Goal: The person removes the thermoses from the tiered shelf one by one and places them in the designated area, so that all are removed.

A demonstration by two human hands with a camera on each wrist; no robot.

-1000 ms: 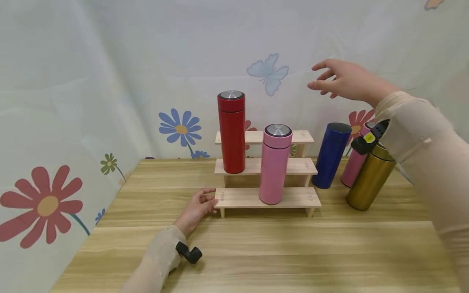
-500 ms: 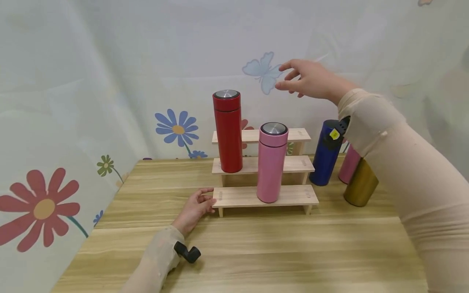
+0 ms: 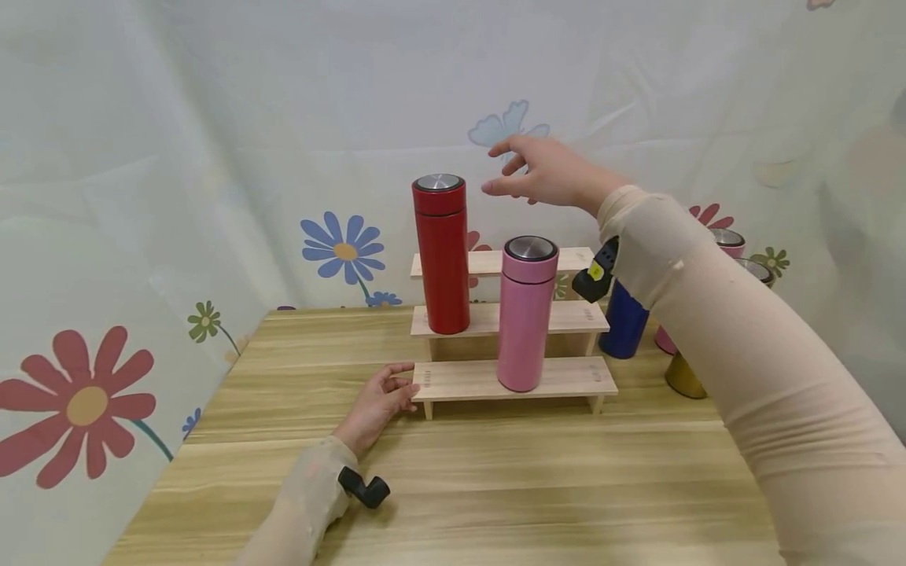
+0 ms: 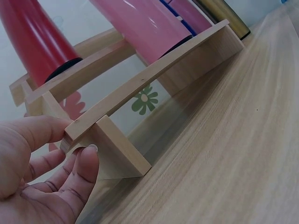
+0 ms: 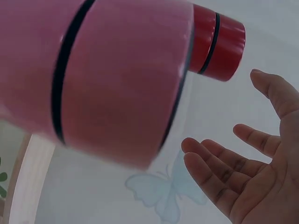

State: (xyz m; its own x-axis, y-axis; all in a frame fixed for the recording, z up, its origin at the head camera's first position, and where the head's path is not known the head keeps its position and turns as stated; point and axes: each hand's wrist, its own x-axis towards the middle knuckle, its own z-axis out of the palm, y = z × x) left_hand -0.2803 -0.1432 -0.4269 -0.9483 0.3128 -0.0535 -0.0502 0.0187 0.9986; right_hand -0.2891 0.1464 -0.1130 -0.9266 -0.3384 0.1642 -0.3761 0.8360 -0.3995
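Wood-grain bench [image 3: 495, 487] fronts a white, flower-printed cloth backdrop [image 3: 212, 118]. On it, a three-tier pale wooden stand [image 3: 576, 379] bears a red cylindrical bottle [image 3: 445, 271] (middle) and a pink cylindrical bottle [image 3: 524, 326] (lowest tier). Left hand [image 3: 377, 409]: fingers pinch the lowest tier's left end. Right hand [image 3: 552, 173]: fingers apart, unloaded, near the red bottle.

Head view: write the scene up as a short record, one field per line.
Support: three-tier wooden stand on a wood-grain table
Middle tier: red flask, upright
Bottom tier: pink flask, upright
Right of stand: blue flask, gold flask, second pink flask, all partly hidden by right sleeve
Left hand: grips bottom tier's left end
Right hand: in the air, holding nothing
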